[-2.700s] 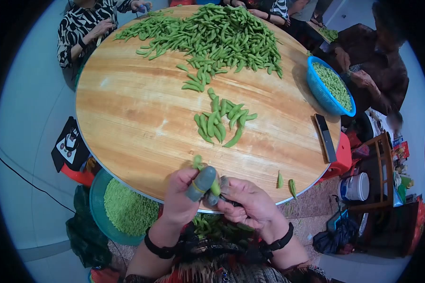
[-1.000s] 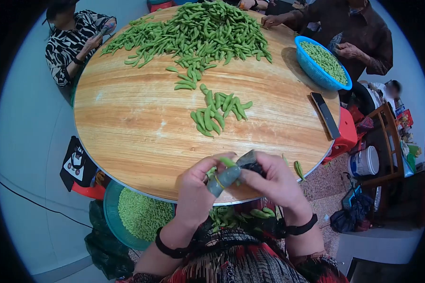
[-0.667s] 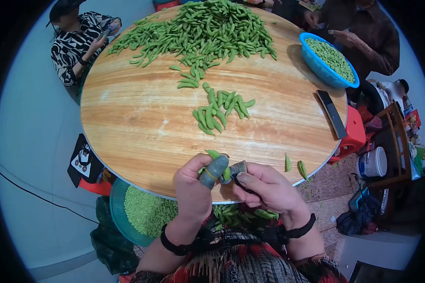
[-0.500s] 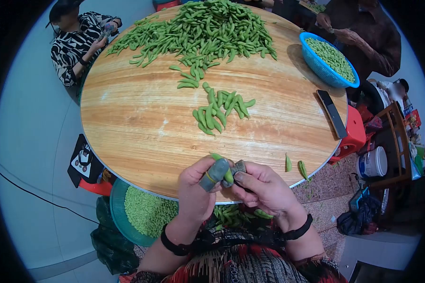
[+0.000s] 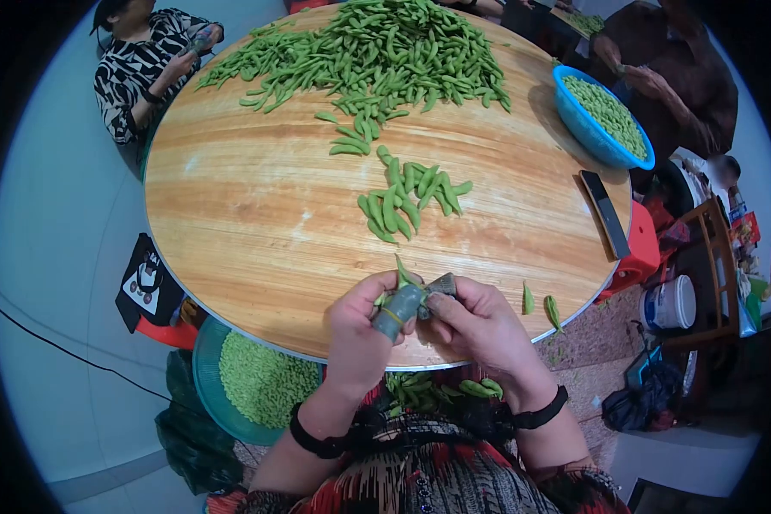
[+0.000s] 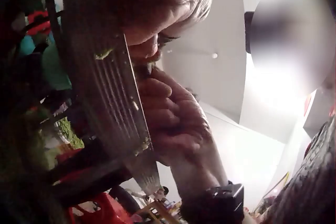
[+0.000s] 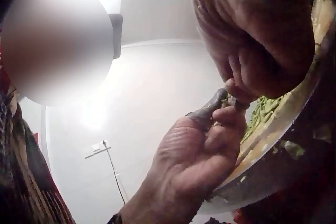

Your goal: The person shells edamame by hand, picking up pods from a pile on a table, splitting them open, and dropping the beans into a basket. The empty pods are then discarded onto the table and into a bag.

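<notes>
Up a touch since half a second ago: both hands sit further in over the near rim of the table (image 5: 248, 248), and the pod's tip now pokes upward; left hand (image 5: 358, 324) is curled round the edamame pod (image 5: 405, 276), its thumb in a grey guard (image 5: 396, 310); right hand (image 5: 481, 327) pinches the same pod from the other side, fingertips tight; bare wood lies open ahead, up to the small cluster (image 5: 411, 199); wide bare board to the left; two stray pods (image 5: 540, 304) lie right at the rim, just beside the right hand; teal basin (image 5: 201, 377) sits below the edge on the left; blue basket (image 5: 584, 133) overhangs the far right rim, well apart; big heap (image 5: 377, 51) crowds the far side.
</notes>
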The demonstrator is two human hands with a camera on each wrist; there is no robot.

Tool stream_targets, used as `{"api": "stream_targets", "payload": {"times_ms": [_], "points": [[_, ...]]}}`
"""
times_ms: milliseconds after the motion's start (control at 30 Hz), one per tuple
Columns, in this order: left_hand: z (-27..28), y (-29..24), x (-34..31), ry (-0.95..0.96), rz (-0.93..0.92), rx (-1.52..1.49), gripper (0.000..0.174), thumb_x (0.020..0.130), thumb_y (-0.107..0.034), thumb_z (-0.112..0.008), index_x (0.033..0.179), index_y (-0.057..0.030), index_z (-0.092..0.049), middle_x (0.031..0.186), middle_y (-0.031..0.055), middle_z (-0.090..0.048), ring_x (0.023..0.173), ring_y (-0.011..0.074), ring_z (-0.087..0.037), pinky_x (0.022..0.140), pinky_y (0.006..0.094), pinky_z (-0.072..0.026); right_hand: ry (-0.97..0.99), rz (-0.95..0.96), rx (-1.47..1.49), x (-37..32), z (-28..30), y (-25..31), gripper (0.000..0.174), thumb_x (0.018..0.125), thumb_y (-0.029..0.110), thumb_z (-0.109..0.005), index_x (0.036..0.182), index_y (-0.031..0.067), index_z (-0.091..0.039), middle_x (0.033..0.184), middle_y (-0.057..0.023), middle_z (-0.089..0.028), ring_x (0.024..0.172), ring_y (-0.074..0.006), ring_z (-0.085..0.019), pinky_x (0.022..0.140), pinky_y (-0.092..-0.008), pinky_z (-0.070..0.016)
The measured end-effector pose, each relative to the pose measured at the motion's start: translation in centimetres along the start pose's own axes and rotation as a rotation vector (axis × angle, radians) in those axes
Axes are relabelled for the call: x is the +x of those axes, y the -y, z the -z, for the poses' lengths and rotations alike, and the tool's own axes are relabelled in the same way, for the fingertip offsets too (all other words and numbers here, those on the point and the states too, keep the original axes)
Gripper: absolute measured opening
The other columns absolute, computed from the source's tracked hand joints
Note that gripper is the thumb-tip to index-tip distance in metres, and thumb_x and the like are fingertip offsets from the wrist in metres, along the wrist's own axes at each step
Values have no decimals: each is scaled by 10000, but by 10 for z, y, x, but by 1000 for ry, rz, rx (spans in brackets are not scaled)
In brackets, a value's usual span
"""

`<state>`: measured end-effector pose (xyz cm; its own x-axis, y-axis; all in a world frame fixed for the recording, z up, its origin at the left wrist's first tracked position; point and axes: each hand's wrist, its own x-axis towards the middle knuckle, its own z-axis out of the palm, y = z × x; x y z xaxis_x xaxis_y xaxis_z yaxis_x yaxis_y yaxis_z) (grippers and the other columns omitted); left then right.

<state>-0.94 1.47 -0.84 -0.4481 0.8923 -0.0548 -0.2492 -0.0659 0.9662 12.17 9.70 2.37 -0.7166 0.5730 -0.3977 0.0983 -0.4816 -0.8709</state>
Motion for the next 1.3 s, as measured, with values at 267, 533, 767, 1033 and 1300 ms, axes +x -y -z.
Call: {"api": "stream_targets", "payload": {"times_ms": [267, 533, 767, 1033, 1300], "points": [[12, -2, 6, 95, 144, -429, 199, 840, 21, -457, 980, 47, -595, 827, 73, -584, 639, 62, -465, 484, 141, -297, -239, 584, -1269, 62, 7, 46, 204, 829, 188, -546, 791, -12, -555, 708, -230, -585, 663, -389, -585, 607, -461, -456], [-1, 2, -11, 231, -17, 174, 226, 807, 55, -554, 1010, -8, -632, 911, 40, -625, 833, 119, -576, 776, 227, -448, -261, 545, -1494, 82, 10, 38, 221, 771, 179, -617, 815, -20, -531, 706, -244, -582, 700, -424, -568, 630, -462, -462], [-4, -9, -13, 176, -209, 351, 222, 785, -23, -636, 1006, -39, -655, 842, 52, -602, 784, 146, -568, 724, 239, -433, -250, 471, -1252, 57, 25, 31, 233, 748, 173, -627, 811, -42, -565, 681, -222, -587, 608, -337, -583, 598, -381, -470], [-3, -18, 2, -32, -410, 559, 277, 775, 5, -631, 1050, -34, -637, 759, 69, -550, 696, 156, -531, 669, 261, -440, -261, 439, -1483, 62, 5, 35, 215, 761, 208, -589, 815, 0, -583, 737, -226, -610, 716, -372, -610, 631, -452, -486], [-10, -10, -2, -43, -512, 707, 426, 662, 129, -586, 1061, -17, -616, 771, 92, -566, 690, 186, -550, 621, 266, -452, 110, 97, -477, 20, 22, 27, 207, 839, 206, -617, 871, 3, -611, 649, 10, -550, 581, -54, -465, 518, -220, -382]]}}
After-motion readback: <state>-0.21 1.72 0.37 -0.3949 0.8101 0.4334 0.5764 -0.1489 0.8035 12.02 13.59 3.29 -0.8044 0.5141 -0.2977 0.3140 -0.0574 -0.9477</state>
